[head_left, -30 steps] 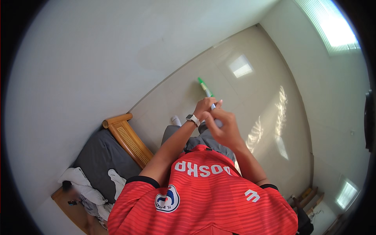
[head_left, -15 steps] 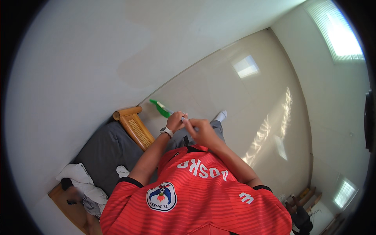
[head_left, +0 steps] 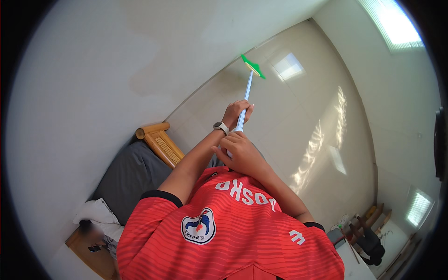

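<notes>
A mop with a pale blue pole [head_left: 248, 88] and a flat green head [head_left: 255, 67] reaches away from me over the tiled floor. Its head rests close to the foot of the far wall. My left hand [head_left: 238, 113], with a white-strapped watch on its wrist, is wrapped round the pole partway along. Nearer my body, my right hand [head_left: 241, 150] is curled over the pole's upper end, thumb pointing left. The fingers of the right hand partly cover that end.
On the left stands a bamboo bed frame [head_left: 160, 144] with a dark grey mattress [head_left: 133, 175]. A person [head_left: 95, 238] holding a phone lies there beside a white pillow [head_left: 96, 212]. Wooden furniture [head_left: 373, 224] stands at the lower right. Walls bound the floor [head_left: 308, 107].
The mop head has swung from beside the bed away and to the right, along the wall. My left hand has moved farther out, and more of the pole shows.
</notes>
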`<state>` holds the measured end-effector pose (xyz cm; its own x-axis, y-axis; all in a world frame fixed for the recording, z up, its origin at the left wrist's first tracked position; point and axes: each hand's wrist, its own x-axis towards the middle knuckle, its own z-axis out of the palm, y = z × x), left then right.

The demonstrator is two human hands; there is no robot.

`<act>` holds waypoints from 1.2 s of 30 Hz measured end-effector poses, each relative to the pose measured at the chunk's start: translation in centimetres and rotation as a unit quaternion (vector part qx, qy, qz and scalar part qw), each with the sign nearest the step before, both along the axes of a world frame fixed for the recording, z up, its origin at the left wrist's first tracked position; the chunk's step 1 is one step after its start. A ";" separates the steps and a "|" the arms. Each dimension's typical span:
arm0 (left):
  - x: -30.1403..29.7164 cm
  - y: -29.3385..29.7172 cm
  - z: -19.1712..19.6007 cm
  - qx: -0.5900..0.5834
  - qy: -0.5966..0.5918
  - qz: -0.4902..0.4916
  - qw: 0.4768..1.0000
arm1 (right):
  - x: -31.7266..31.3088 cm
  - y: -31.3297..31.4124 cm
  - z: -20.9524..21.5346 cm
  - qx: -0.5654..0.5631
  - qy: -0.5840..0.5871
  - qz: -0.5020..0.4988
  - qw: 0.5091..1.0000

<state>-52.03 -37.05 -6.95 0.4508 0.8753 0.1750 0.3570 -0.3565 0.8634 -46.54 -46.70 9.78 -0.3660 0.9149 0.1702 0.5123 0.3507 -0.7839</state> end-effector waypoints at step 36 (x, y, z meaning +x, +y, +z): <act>-15.1 -3.3 -2.9 -0.048 -0.077 0.011 0.996 | -15.0 -2.2 -1.0 0.021 -0.016 -0.011 1.000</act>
<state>-67.17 -40.30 -9.84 0.4049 0.9011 0.1551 0.2245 -0.2624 0.9385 -61.55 -48.88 8.76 -0.3507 0.9155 0.1970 0.5445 0.3705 -0.7525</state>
